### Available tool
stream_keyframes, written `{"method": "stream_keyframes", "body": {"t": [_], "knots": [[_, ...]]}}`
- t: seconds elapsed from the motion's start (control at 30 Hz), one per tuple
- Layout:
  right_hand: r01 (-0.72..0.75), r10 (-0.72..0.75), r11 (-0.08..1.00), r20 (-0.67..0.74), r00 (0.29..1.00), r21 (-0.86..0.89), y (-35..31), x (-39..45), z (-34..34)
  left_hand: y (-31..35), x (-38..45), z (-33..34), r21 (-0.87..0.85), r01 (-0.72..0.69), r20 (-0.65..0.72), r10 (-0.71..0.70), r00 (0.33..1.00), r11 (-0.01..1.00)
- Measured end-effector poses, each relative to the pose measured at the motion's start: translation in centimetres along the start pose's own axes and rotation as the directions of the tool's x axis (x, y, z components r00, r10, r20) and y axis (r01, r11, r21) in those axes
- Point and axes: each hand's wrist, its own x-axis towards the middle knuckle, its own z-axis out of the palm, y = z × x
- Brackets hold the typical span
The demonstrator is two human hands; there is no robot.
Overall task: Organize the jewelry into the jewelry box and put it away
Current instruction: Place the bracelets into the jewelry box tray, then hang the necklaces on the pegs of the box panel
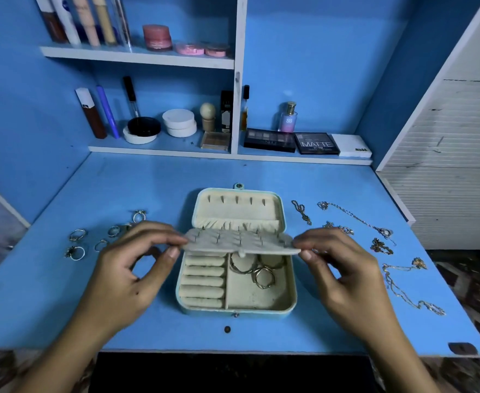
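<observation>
An open pale blue jewelry box [234, 310] with cream lining sits mid-desk, lid [238, 207] tilted back. Its right compartment holds bangles and a ring [262, 275]; ring rolls [203, 282] fill the left side. A grey earring panel [240, 241] studded with earring posts hovers flat over the box's rear half. My left hand [131, 270] pinches its left end and my right hand [343, 273] pinches its right end. Several rings [77, 243] lie on the desk to the left. Necklaces and chains [357, 219] lie to the right.
The blue desk [153, 182] has a raised back shelf with cosmetics, eyeshadow palettes [270, 140] and a perfume bottle [288, 117]. An upper shelf [136, 56] carries tubes and pink jars. A white slatted panel [454, 165] borders the right side.
</observation>
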Motion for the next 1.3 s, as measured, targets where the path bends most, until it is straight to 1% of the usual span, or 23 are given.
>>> {"method": "stream_keyframes", "body": {"t": [0.03, 0.1, 0.37, 0.63, 0.73, 0.83, 0.9, 1.0, 1.07, 1.2, 1.3], "knots": [[0.04, -0.04, 0.999, -0.005, 0.999, -0.027, 0.1, -0.5, 0.1, -0.1, -0.4, 0.0, 0.003, -0.017, 0.001, 0.017, 1.0, 1.0], [0.066, -0.067, 0.997, -0.021, 0.998, -0.049, 0.3, -1.2, 0.2, -0.3, -1.1, 0.2, 0.002, -0.037, 0.004, 0.037, 0.999, 0.999], [0.016, -0.015, 1.0, -0.026, 1.0, 0.01, 0.4, -2.3, 0.6, -0.8, -1.7, 0.5, -0.034, -0.009, 0.058, 0.011, 0.998, 0.999], [0.029, -0.029, 1.0, -0.027, 0.999, -0.001, 0.6, -1.7, 0.6, -1.0, -0.4, 0.7, -0.026, 0.031, 0.051, -0.029, 0.998, 0.999], [0.018, -0.021, 0.999, -0.057, 0.998, -0.043, 0.8, -0.9, 0.2, -0.5, 1.3, 0.9, 0.007, 0.062, 0.087, -0.062, 0.994, 0.998], [-0.056, 0.046, 0.993, -0.1, 0.994, -0.103, 0.9, 0.5, -0.7, 0.4, 3.6, 1.6, 0.038, 0.045, 0.179, -0.051, 0.982, 0.998], [-0.128, 0.109, 0.982, -0.135, 0.985, -0.14, 1.1, 1.7, -1.4, 1.0, 5.5, 2.5, 0.054, 0.061, 0.235, -0.072, 0.969, 0.997], [-0.232, 0.188, 0.95, -0.211, 0.959, -0.207, 1.9, 3.8, -2.5, 1.5, 9.0, 4.9, 0.064, 0.087, 0.324, -0.103, 0.941, 0.994], [-0.293, 0.234, 0.922, -0.24, 0.942, -0.254, 2.6, 5.3, -3.1, 1.8, 11.4, 6.9, 0.102, 0.06, 0.373, -0.094, 0.923, 0.993], [-0.386, 0.322, 0.838, -0.222, 0.92, -0.386, 4.5, 7.6, -4.3, 2.6, 15.1, 11.2, 0.141, 0.028, 0.469, -0.092, 0.878, 0.99], [-0.409, 0.364, 0.791, -0.188, 0.912, -0.455, 6.2, 8.9, -4.5, 2.4, 16.8, 14.1, 0.181, 0.014, 0.523, -0.108, 0.845, 0.983]]}}
